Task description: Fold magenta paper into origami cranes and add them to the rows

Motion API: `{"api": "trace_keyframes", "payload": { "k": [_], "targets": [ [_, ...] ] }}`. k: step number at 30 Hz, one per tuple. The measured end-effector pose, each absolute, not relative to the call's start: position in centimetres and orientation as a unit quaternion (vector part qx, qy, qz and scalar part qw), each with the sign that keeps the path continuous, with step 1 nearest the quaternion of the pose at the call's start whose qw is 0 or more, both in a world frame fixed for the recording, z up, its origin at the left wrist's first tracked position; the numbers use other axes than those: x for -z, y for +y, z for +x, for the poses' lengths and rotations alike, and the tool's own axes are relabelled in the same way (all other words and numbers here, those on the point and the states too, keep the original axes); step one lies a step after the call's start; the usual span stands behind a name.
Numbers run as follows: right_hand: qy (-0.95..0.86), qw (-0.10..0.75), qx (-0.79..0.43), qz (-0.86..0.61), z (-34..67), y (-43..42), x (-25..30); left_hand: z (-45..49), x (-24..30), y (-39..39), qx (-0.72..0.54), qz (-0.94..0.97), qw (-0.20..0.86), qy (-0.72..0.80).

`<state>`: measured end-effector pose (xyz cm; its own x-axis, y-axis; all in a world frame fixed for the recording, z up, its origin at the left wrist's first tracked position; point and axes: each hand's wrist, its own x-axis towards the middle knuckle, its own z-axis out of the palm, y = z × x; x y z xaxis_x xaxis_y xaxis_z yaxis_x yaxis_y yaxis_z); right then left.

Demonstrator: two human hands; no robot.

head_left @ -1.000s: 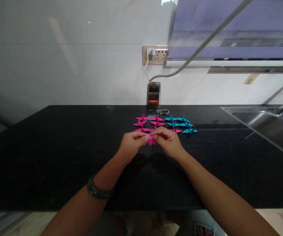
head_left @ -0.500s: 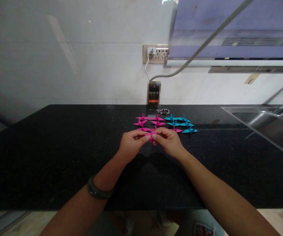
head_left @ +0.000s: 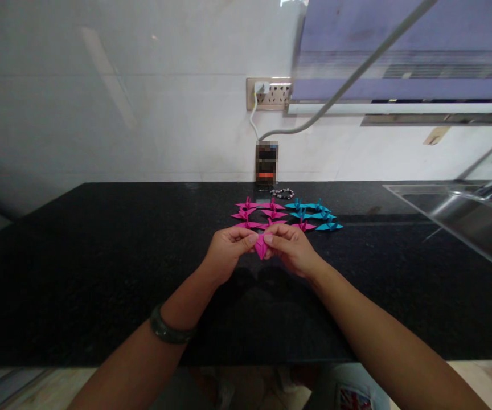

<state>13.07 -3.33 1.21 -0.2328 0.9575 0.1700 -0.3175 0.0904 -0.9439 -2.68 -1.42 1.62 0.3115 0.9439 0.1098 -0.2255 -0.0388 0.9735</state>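
Observation:
Between my two hands is a small piece of folded pink origami paper (head_left: 261,247), its pointed end turned down toward me. My left hand (head_left: 229,250) pinches its left side between thumb and fingers. On the right side my right hand (head_left: 294,247) grips it the same way. Just behind my hands stand several pink paper cranes (head_left: 273,214), partly hidden by my fingers, and several blue paper cranes (head_left: 324,215) to their right.
A beaded bracelet (head_left: 282,194) lies behind the cranes on the black countertop (head_left: 101,273). A pixelated upright device (head_left: 267,162) leans at the wall, below a socket strip (head_left: 268,94) with a plugged-in cable. A metal sink (head_left: 476,216) is at the right.
The folded pink paper now shows a broad point hanging below my fingertips, where before it was mostly covered. My hands have stayed in nearly the same place.

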Motion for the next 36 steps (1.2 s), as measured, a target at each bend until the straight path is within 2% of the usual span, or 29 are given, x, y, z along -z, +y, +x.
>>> {"api": "trace_keyframes", "payload": {
  "k": [4, 8, 13, 29, 36],
  "targets": [
    [-0.506, 0.531, -0.596, -0.326, 13.0, -3.2, -1.2, -2.6, -1.8, -1.5, -0.484, 0.545, 0.590, 0.347],
    [-0.522, 0.537, -0.563, -0.349, 13.0, -3.1, -1.1, -2.4, -2.1, -1.6, -0.498, 0.562, 0.547, 0.371],
    [-0.550, 0.545, -0.512, -0.372, 13.1, -3.0, -1.2, -2.4, -2.3, -1.7, -0.497, 0.554, 0.543, 0.390],
    [-0.610, 0.501, -0.468, -0.398, 12.8, -3.4, -1.7, -2.5, -2.9, -1.9, -0.498, 0.597, 0.478, 0.410],
    [-0.660, 0.486, -0.411, -0.400, 13.2, -3.2, -1.1, -2.8, -2.4, -1.6, -0.470, 0.634, 0.466, 0.401]
  ]
}}
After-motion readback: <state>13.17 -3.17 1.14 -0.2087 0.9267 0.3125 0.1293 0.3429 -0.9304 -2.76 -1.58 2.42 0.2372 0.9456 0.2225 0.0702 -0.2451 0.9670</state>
